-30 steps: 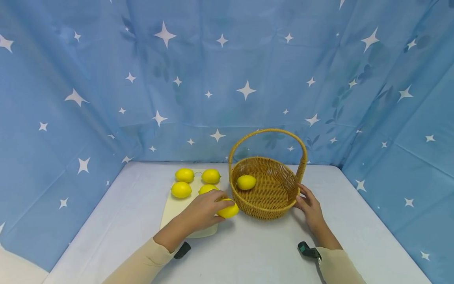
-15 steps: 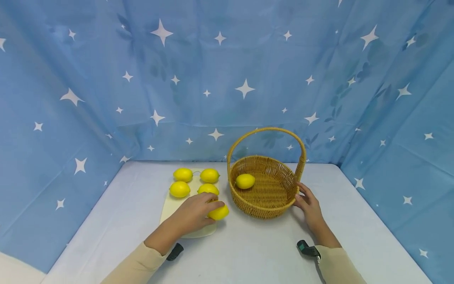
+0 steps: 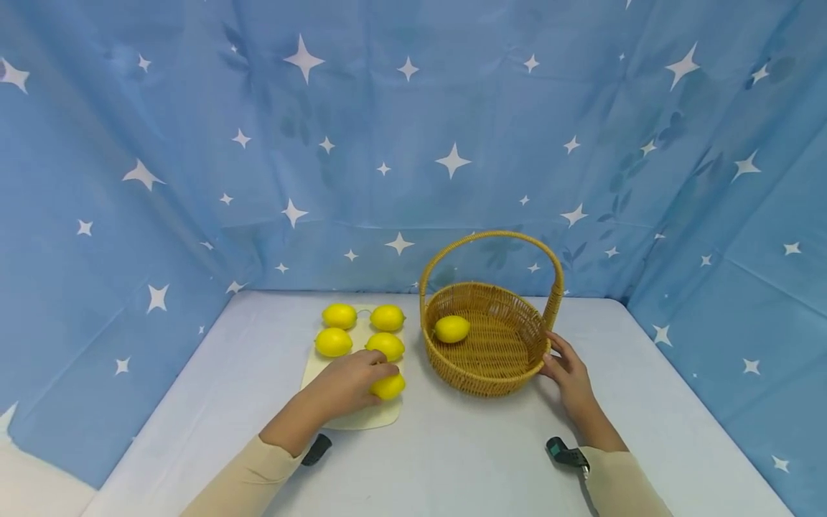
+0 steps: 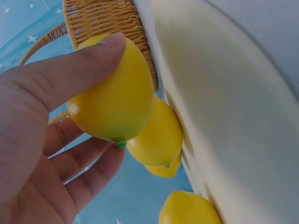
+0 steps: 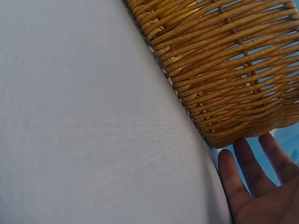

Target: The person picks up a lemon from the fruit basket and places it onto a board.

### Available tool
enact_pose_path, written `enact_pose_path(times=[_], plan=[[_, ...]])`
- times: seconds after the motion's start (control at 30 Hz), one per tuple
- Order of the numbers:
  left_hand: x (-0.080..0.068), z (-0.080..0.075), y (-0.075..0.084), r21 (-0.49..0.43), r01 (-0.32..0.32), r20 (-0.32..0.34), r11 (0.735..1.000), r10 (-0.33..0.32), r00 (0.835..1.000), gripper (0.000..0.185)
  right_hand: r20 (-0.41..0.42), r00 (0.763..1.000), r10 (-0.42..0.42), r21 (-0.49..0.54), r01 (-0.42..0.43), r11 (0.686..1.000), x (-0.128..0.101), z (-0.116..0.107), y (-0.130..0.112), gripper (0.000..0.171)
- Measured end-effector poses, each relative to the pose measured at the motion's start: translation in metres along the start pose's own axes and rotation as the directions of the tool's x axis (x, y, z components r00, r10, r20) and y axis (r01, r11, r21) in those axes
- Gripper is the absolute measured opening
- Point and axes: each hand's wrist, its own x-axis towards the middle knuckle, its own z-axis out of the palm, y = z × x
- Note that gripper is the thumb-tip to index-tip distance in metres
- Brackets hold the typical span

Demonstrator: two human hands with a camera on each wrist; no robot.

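My left hand (image 3: 349, 384) grips a yellow lemon (image 4: 114, 93) between thumb and fingers, over the right side of the cream board (image 3: 362, 418). Whether this lemon touches the board is hard to tell. Behind it on the board lie several other lemons, among them a near-right lemon (image 3: 385, 346) and a far-left lemon (image 3: 339, 316). One lemon (image 3: 451, 329) sits inside the wicker basket (image 3: 487, 384), toward its left wall. On the basket's right side rests my right hand (image 3: 571, 380); in the right wrist view its fingers (image 5: 252, 168) are fairly straight against the woven wall.
A tall arched handle (image 3: 491, 233) rises over the basket. Beneath everything is a white-covered table (image 3: 472, 459), with a blue star-patterned curtain (image 3: 362, 187) around its back and sides. Dark devices, such as the right one (image 3: 565, 454), are worn at both wrists.
My left hand has moved left with the lemon, from beside the basket to over the board. The right hand stays at the basket's right side.
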Motion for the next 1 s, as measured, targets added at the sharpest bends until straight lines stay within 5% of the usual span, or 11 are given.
enact_pose_path(times=[0.33, 1.0], plan=[[0.002, 0.006, -0.003, -0.006, 0.034, 0.092, 0.999, -0.034, 0.995, 0.051, 0.006, 1.0, 0.005, 0.011, -0.005, 1.0, -0.005, 0.001, -0.019, 0.054], [0.001, 0.004, -0.002, -0.025, 0.063, 0.107, 0.998, -0.061, 0.992, 0.05, 0.0, 1.0, 0.024, -0.014, -0.024, 1.0, 0.004, -0.002, 0.005, 0.055]])
